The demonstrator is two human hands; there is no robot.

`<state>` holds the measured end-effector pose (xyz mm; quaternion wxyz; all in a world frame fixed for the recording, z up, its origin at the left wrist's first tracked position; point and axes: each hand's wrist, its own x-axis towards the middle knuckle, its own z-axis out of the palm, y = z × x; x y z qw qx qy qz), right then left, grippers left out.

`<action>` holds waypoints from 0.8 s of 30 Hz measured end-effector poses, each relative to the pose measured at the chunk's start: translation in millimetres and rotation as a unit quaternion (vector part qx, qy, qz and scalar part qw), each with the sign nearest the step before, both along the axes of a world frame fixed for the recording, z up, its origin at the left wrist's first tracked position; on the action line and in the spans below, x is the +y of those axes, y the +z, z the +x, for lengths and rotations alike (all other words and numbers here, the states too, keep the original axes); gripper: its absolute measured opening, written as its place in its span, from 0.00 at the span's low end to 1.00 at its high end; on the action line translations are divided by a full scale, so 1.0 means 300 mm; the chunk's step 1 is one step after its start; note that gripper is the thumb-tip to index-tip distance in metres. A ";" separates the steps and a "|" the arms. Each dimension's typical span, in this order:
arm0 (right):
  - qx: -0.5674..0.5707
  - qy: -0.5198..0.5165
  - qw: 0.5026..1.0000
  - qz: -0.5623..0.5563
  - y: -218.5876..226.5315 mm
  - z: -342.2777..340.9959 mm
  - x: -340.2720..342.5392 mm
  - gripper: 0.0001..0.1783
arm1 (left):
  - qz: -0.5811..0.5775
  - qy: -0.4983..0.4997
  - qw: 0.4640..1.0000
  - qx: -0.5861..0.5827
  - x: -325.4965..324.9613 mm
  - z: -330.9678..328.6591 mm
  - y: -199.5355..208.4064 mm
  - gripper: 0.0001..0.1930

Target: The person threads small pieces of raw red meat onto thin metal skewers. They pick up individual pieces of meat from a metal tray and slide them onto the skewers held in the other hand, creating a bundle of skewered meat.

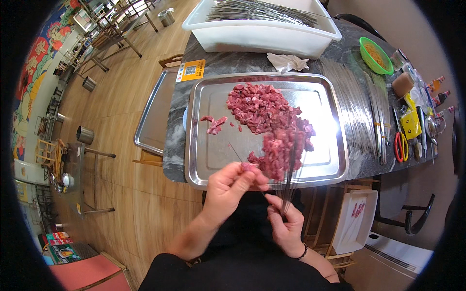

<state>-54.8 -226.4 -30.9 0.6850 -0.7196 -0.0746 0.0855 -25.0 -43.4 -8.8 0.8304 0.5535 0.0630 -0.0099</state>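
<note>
Glistening in soft, irregular cubes, the raw red meat (259, 104) lies heaped on a shiny, round-cornered metal tray (208, 162), with a few loose scraps apart from the pile on its left side. The left hand (228, 188), above the tray's near edge, has its thumb and fingers pinched together on a small meat piece (247, 167) at a thin metal skewer (236, 152), whose tip slants up and to the left. The right hand (286, 220), wearing a dark beaded bracelet (305, 250), closes its fingers around a bundle of slender skewers (290, 182) that fans upward in front of the meat; blur hides whether any pieces there are threaded on it. Beneath the tray spreads a dark grey table (175, 140) with a pale-veined, stone-like top. Beyond the tray stand a white plastic tub (264, 40) full of metal skewers and a crumpled tissue (287, 63); to the right lie many straight bare skewers (350, 104), red-and-yellow-handled scissors (401, 147) and a bright green basket (364, 54) of orange shreds. Lower right, a white rectangular tray (370, 230) holds a few meat skewers (358, 209). Wood-grain flooring (114, 145) runs left toward a colourful mural (38, 80).
</note>
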 end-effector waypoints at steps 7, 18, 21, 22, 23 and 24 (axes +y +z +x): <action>0.067 -0.072 0.995 0.004 -0.027 0.030 -0.091 0.19 | 0.649 -0.006 0.719 -0.248 0.079 0.172 -0.003 0.08; -0.004 0.015 0.998 -0.061 0.021 0.031 -0.115 0.21 | -0.043 0.039 0.997 0.050 0.150 0.173 0.014 0.06; -0.016 0.020 0.998 -0.059 0.022 0.030 -0.105 0.22 | -0.037 0.042 0.998 0.033 0.145 0.159 0.003 0.07; -0.017 0.020 0.998 -0.060 0.024 0.031 -0.101 0.23 | -0.041 0.046 0.998 0.032 0.138 0.156 0.007 0.07; -0.014 0.025 0.998 -0.064 0.027 0.035 -0.096 0.23 | -0.061 0.055 0.996 0.034 0.127 0.150 0.013 0.08; -0.011 0.029 0.997 -0.067 0.032 0.039 -0.091 0.23 | -0.079 0.064 0.994 0.035 0.112 0.143 0.019 0.08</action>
